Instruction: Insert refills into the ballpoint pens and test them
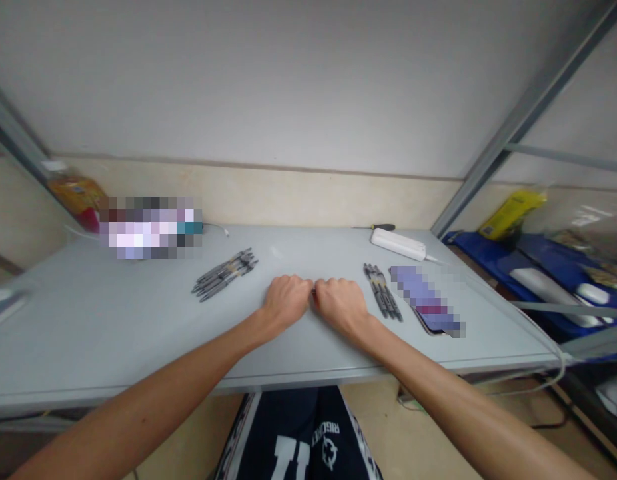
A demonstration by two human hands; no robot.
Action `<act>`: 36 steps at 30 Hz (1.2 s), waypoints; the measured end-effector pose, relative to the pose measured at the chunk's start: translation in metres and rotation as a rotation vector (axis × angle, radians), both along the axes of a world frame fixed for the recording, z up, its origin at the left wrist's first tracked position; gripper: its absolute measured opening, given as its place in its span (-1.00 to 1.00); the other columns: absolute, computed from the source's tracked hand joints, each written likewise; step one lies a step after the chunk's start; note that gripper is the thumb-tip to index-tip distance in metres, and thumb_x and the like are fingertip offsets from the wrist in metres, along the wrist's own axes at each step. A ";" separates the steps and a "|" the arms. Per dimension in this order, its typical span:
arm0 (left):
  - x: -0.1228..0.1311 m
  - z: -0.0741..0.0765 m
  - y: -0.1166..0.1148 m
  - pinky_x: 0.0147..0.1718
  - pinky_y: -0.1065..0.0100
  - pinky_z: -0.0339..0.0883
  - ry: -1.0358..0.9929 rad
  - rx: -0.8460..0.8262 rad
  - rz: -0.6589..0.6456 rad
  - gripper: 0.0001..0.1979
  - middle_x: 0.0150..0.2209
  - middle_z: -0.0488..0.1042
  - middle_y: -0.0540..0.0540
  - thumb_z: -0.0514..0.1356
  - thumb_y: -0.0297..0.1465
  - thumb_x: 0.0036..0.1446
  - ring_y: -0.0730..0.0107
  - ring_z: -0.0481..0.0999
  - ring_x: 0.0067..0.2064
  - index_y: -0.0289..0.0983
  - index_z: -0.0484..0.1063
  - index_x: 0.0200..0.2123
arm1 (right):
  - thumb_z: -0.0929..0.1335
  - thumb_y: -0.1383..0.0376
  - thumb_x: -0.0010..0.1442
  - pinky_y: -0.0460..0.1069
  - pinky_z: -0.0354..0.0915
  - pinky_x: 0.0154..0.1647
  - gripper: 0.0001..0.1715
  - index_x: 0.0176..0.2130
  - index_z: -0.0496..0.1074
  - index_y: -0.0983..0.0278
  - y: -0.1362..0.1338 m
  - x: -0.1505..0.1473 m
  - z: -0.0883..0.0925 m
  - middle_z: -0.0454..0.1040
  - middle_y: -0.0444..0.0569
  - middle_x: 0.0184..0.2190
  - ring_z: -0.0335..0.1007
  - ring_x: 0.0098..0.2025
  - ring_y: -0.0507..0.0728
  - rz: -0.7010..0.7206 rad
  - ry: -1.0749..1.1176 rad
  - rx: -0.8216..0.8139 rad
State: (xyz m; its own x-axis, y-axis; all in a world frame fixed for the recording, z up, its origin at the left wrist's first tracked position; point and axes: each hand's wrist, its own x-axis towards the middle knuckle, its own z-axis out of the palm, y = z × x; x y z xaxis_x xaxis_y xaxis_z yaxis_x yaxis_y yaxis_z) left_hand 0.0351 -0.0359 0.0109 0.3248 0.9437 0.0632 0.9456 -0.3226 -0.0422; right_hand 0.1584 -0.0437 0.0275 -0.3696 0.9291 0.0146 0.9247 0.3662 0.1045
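My left hand [289,298] and my right hand [341,301] are both closed, held knuckle to knuckle over the middle of the table. A short dark bit of what looks like a pen [314,291] shows in the narrow gap between them; my fingers hide the rest. To the left of my hands lies a bunch of grey pens [226,273], side by side and slanted. On the right, near my right wrist, a smaller row of similar pens [383,291] rests on the table.
The pale table [138,340] stands against a wall. Right of the pens are a phone [428,327] with a blurred screen, a white power strip [398,244] and a screwdriver [383,227]. A bottle [76,193] and a blurred item [148,228] sit at back left. A metal frame post [481,180] rises at right.
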 end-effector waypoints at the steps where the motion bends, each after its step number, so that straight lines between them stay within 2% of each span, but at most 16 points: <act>1: 0.000 -0.001 0.001 -0.37 0.31 0.28 -0.016 -0.010 0.010 -0.75 -0.37 0.53 -0.19 -0.01 -0.51 0.10 0.20 0.53 -0.28 -0.25 0.47 -0.30 | 0.13 0.40 0.22 0.01 0.30 -0.34 -0.67 -0.24 0.44 0.36 0.001 0.001 0.000 0.53 0.19 -0.37 0.50 -0.27 0.23 0.003 -0.003 0.010; 4: -0.002 -0.003 0.003 -0.36 0.32 0.28 -0.111 0.025 -0.042 -0.79 -0.39 0.51 -0.15 0.01 -0.44 0.13 0.25 0.50 -0.32 -0.26 0.42 -0.26 | 0.13 0.42 0.22 0.00 0.30 -0.34 -0.68 -0.20 0.42 0.36 0.005 0.005 0.001 0.53 0.18 -0.36 0.49 -0.25 0.22 -0.007 0.000 0.022; 8: -0.011 -0.002 0.010 -0.24 0.24 0.26 -0.267 0.216 -0.286 -0.76 -0.26 0.45 -0.18 -0.01 -0.30 0.20 0.21 0.40 -0.18 -0.32 0.33 -0.21 | 0.14 0.31 0.24 0.02 0.29 -0.31 -0.64 -0.22 0.47 0.34 0.011 0.014 0.004 0.51 0.23 -0.32 0.48 -0.22 0.25 -0.104 -0.004 0.019; 12: -0.021 0.000 0.018 -0.23 0.26 0.23 -0.319 0.247 -0.441 -0.71 -0.31 0.41 -0.15 -0.11 -0.32 0.27 0.27 0.34 -0.22 -0.33 0.34 -0.27 | 0.13 0.23 0.25 0.02 0.27 -0.29 -0.59 -0.20 0.48 0.31 0.016 0.023 0.008 0.50 0.24 -0.29 0.46 -0.20 0.27 -0.113 -0.011 0.005; 16: -0.021 -0.003 0.021 -0.27 0.31 0.21 -0.427 0.149 -0.429 -0.63 -0.43 0.39 -0.10 -0.17 -0.35 0.29 0.35 0.34 -0.33 -0.32 0.34 -0.40 | 0.11 0.25 0.26 0.01 0.24 -0.33 -0.62 -0.17 0.44 0.29 0.016 0.028 0.008 0.52 0.19 -0.31 0.47 -0.23 0.26 -0.041 -0.021 0.033; 20: -0.019 -0.008 0.022 -0.32 0.35 0.21 -0.598 0.027 -0.385 -0.60 -0.47 0.40 -0.05 -0.18 -0.31 0.29 0.42 0.35 -0.40 -0.31 0.36 -0.43 | 0.10 0.25 0.28 -0.03 0.21 -0.34 -0.63 -0.16 0.39 0.30 0.015 0.031 0.007 0.52 0.15 -0.30 0.46 -0.24 0.21 0.000 -0.010 0.049; 23: -0.019 -0.009 0.023 -0.32 0.38 0.23 -0.759 0.007 -0.372 -0.70 -0.40 0.44 -0.05 -0.09 -0.30 0.26 0.43 0.39 -0.36 -0.31 0.37 -0.30 | 0.10 0.16 0.29 -0.03 0.18 -0.33 -0.60 -0.17 0.37 0.31 0.014 0.033 0.006 0.52 0.15 -0.30 0.45 -0.24 0.21 -0.023 -0.005 0.049; 26: -0.020 -0.008 0.023 -0.32 0.40 0.25 -0.864 0.024 -0.371 -0.79 -0.32 0.46 -0.06 0.02 -0.33 0.20 0.43 0.41 -0.31 -0.30 0.36 -0.20 | 0.06 0.02 0.28 -0.04 0.16 -0.33 -0.49 -0.19 0.37 0.29 0.013 0.037 0.008 0.51 0.13 -0.30 0.44 -0.23 0.21 -0.026 0.038 0.014; 28: -0.021 -0.007 0.023 -0.31 0.40 0.26 -0.886 0.044 -0.366 -0.82 -0.32 0.47 -0.07 0.04 -0.36 0.18 0.42 0.42 -0.30 -0.30 0.39 -0.25 | 0.03 0.01 0.30 -0.05 0.13 -0.33 -0.46 -0.20 0.37 0.27 0.013 0.040 0.009 0.51 0.09 -0.29 0.44 -0.24 0.17 0.005 0.088 -0.019; 31: -0.021 -0.006 0.023 -0.32 0.40 0.26 -0.898 0.064 -0.348 -0.85 -0.34 0.49 -0.07 0.07 -0.39 0.16 0.43 0.42 -0.32 -0.31 0.41 -0.31 | 0.01 0.12 0.34 -0.08 0.10 -0.34 -0.50 -0.22 0.38 0.25 0.014 0.045 0.008 0.50 0.02 -0.30 0.42 -0.27 0.11 0.092 0.171 -0.043; 36: -0.022 -0.006 0.023 -0.38 0.43 0.22 -0.898 0.057 -0.310 -0.87 -0.40 0.51 -0.04 0.09 -0.44 0.12 0.46 0.40 -0.40 -0.31 0.44 -0.34 | 0.10 0.18 0.33 -0.10 0.07 -0.31 -0.57 -0.27 0.43 0.30 0.020 0.048 0.007 0.47 0.02 -0.32 0.36 -0.28 0.05 0.202 0.287 -0.078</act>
State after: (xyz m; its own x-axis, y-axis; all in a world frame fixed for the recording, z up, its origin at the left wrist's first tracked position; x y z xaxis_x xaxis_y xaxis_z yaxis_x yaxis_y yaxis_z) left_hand 0.0126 -0.0130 0.0051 0.3679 0.8114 0.4542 0.5047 -0.5845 0.6354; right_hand 0.2065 -0.0241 0.0341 -0.5366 0.8403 0.0768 0.8206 0.5409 -0.1847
